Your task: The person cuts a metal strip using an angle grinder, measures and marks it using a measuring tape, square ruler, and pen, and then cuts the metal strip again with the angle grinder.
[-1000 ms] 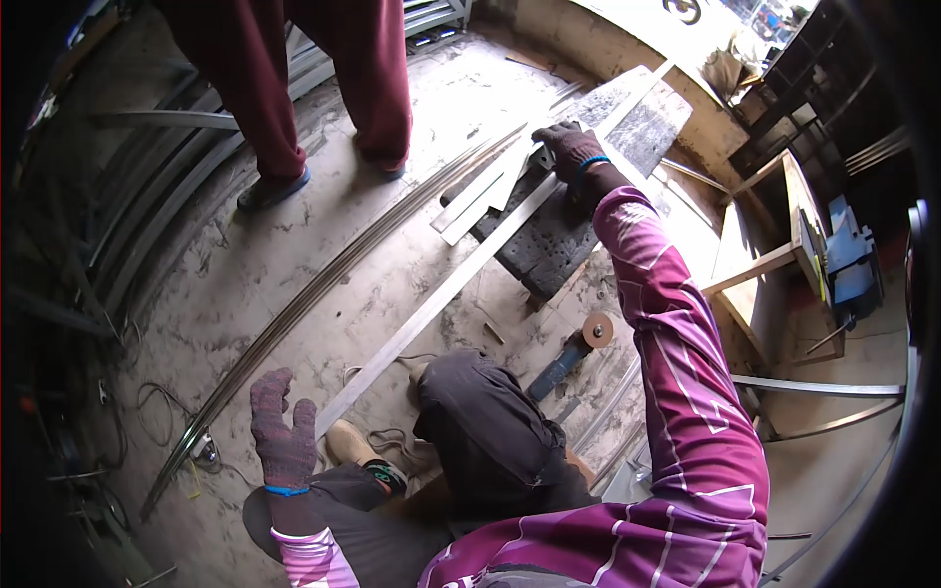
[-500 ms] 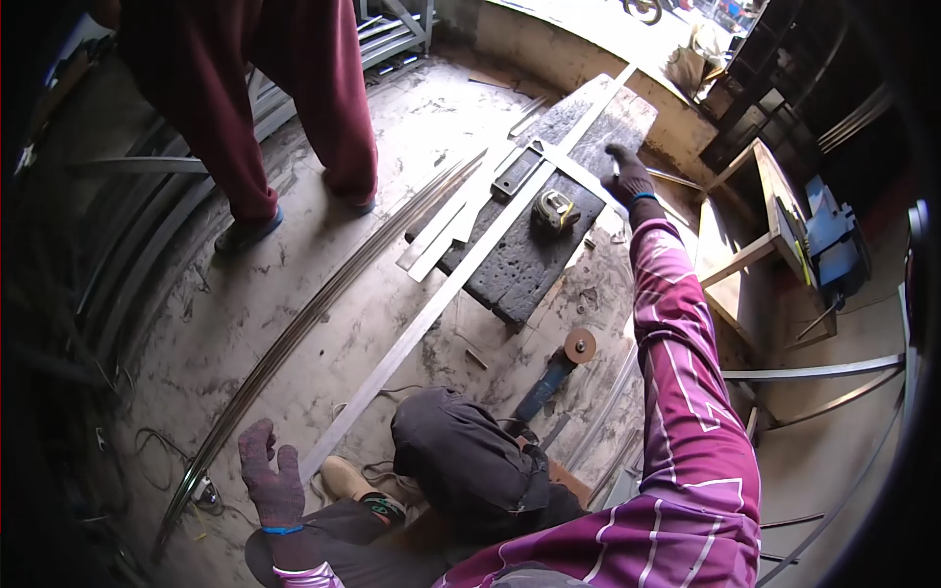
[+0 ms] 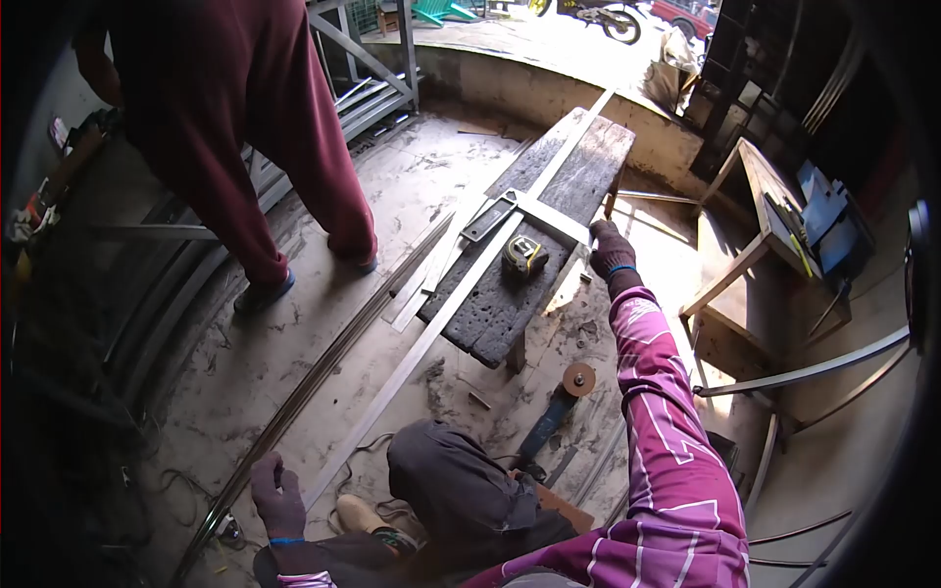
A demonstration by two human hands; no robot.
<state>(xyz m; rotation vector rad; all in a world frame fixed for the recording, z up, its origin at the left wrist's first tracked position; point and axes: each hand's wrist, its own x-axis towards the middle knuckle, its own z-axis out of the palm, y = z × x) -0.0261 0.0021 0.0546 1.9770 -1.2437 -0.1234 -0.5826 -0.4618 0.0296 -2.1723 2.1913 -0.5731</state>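
A long flat metal bar (image 3: 397,377) runs diagonally across the dark, pitted wooden bench (image 3: 495,318), past its near edge towards me. My left hand (image 3: 280,500), in a dark glove, is beside the bar's near end, thumb and fingers apart. Across the bar lies a try square (image 3: 551,218), its dark stock (image 3: 489,218) on the bar's left side. My gloved right hand (image 3: 613,252) is at the blade's right end with fingers curled; what they hold is hidden. A tape measure (image 3: 524,257) sits on the bench right of the bar.
An angle grinder (image 3: 551,416) lies on the floor before my knee. Long thin metal rods (image 3: 323,377) lie left of the bench. Another person in maroon trousers (image 3: 294,127) stands at the left. A wooden frame (image 3: 735,260) with tools stands at the right.
The view has tilted up, so the bench appears lower. My right hand has come down to the square's blade end, with fingers more curled. My left hand's fingers look less spread.
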